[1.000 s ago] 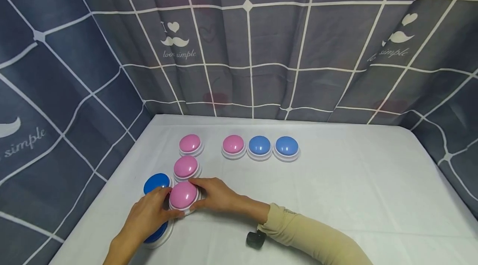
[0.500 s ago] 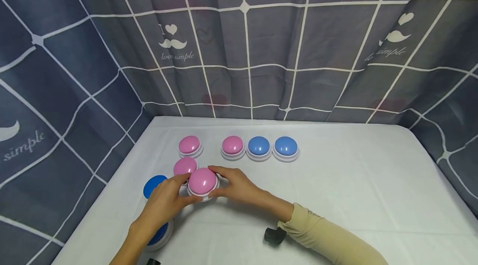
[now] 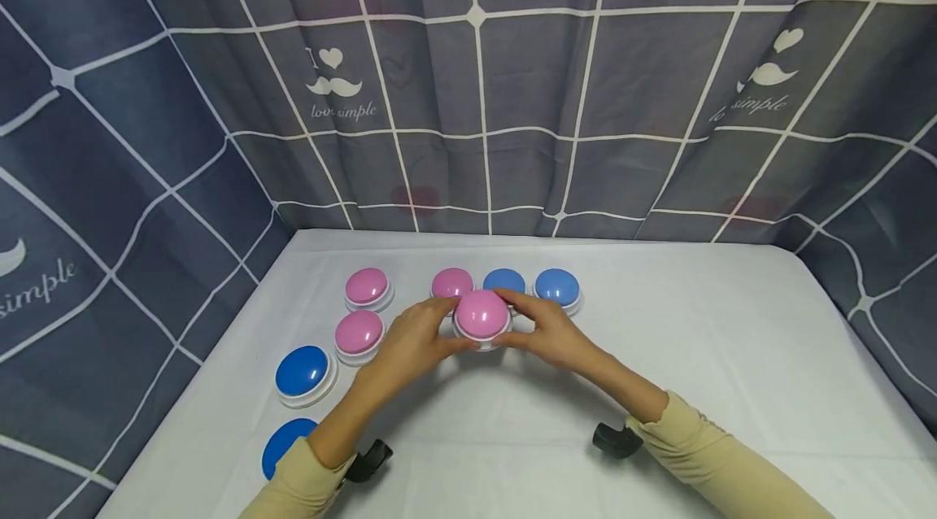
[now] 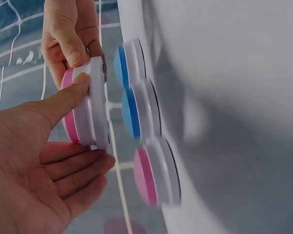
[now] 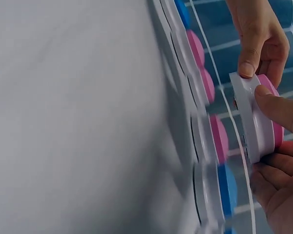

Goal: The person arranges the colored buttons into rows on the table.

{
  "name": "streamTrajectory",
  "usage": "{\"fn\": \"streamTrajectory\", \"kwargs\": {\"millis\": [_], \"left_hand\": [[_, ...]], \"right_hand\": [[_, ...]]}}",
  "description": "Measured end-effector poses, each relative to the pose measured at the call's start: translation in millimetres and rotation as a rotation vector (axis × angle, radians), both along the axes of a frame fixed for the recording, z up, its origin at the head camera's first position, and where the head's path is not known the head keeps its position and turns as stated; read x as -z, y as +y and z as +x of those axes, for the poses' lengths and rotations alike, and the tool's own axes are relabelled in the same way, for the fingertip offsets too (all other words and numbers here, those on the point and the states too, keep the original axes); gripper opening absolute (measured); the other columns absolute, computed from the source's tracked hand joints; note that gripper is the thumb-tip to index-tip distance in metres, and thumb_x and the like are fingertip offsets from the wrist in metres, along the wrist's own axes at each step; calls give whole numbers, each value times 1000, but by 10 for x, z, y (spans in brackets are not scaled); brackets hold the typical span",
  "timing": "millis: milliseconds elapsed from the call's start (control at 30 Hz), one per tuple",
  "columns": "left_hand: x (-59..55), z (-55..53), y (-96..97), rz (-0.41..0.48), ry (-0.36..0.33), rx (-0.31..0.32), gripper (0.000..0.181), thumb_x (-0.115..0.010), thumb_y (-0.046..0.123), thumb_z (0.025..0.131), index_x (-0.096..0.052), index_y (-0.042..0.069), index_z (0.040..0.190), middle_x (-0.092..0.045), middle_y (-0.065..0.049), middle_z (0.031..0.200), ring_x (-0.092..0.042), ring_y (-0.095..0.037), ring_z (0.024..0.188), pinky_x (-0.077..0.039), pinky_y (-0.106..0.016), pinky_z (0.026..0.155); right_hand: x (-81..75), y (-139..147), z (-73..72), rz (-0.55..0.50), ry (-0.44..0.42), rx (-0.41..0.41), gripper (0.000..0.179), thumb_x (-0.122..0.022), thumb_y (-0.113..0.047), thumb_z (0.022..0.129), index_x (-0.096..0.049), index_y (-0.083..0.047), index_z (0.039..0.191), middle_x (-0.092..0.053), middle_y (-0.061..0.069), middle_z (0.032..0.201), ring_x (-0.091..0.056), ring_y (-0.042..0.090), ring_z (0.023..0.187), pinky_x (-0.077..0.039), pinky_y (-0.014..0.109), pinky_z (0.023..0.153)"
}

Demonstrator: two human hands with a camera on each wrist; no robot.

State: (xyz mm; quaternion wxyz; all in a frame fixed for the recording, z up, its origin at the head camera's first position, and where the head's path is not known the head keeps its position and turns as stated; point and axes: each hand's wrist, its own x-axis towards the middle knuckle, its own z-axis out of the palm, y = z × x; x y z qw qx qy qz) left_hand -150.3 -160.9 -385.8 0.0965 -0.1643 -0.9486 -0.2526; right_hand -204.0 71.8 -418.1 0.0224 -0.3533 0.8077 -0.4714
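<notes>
A round pink push button with a white base [image 3: 481,316] is held in the air between both hands. My left hand [image 3: 413,344] grips its left side, thumb on the near rim and fingers at the far side. On the opposite side my right hand [image 3: 549,330] pinches the rim the same way. In the left wrist view the base of the pink button [image 4: 90,105] stands apart from the white tabletop. Just behind it in the head view are a pink button [image 3: 451,281], a light blue button [image 3: 503,280] and another light blue button [image 3: 557,286], in a row.
To the left stand two pink buttons, one farther back [image 3: 367,286] and one nearer [image 3: 359,332]. Two larger dark blue buttons, one behind [image 3: 302,372] and one in front [image 3: 285,446], line the left side of the white table [image 3: 703,356]. A grey checked curtain [image 3: 527,96] encloses the back.
Both hands have lifted the pink button from beside the dark blue buttons and carried it right and away, to just in front of the back row.
</notes>
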Motion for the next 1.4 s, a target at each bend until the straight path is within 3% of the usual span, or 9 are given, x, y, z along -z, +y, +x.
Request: {"fn": "streamTrajectory", "kwargs": {"millis": [200, 467, 767, 900, 1133, 1400], "left_hand": [[-6, -306, 406, -44, 7, 116, 58, -88, 37, 74, -68, 8, 120, -70, -3, 108, -66, -19, 98, -55, -40, 80], [10, -668, 920, -113, 10, 237, 58, -85, 42, 77, -67, 10, 122, -70, 0, 110, -64, -15, 103, -51, -31, 85], [76, -1030, 1445, -166, -25, 337, 59, -83, 46, 79, -66, 12, 125, -67, 1, 119, -61, -10, 108, -50, -27, 88], [110, -1157, 1566, -196, -32, 356, 62, -80, 48, 80, -64, 14, 130, -65, 2, 124, -59, -11, 113, -49, -29, 90], [229, -1354, 1603, -218, -58, 393, 65, -79, 50, 81, -62, 15, 133, -65, 4, 126, -58, -10, 115, -48, -28, 93], [262, -1469, 1719, -274, -94, 414, 61, -80, 47, 81, -64, 15, 130, -67, 6, 120, -59, -8, 111, -47, -25, 91]], "right_hand": [[-26, 448, -51, -1, 27, 81, 72, -85, -21, 79, -53, -4, 141, -58, 12, 138, -54, 32, 127, -45, 47, 101], [-24, 974, -122, 24, 44, 190, 70, -84, -11, 80, -52, 3, 140, -54, 20, 140, -51, 40, 128, -43, 45, 102], [-4, 1447, -185, 101, 90, 312, 69, -83, -14, 81, -51, 6, 138, -55, 26, 137, -53, 46, 123, -44, 44, 97], [39, 1557, -250, 114, 106, 333, 69, -84, -13, 81, -51, 7, 138, -54, 27, 136, -53, 48, 122, -44, 44, 96], [156, 1599, -369, 130, 86, 336, 71, -83, -12, 81, -49, 10, 138, -53, 28, 138, -52, 46, 124, -44, 44, 97], [227, 1650, -412, 153, 39, 359, 72, -82, -15, 83, -46, 12, 139, -50, 31, 138, -49, 48, 126, -43, 51, 100]]}}
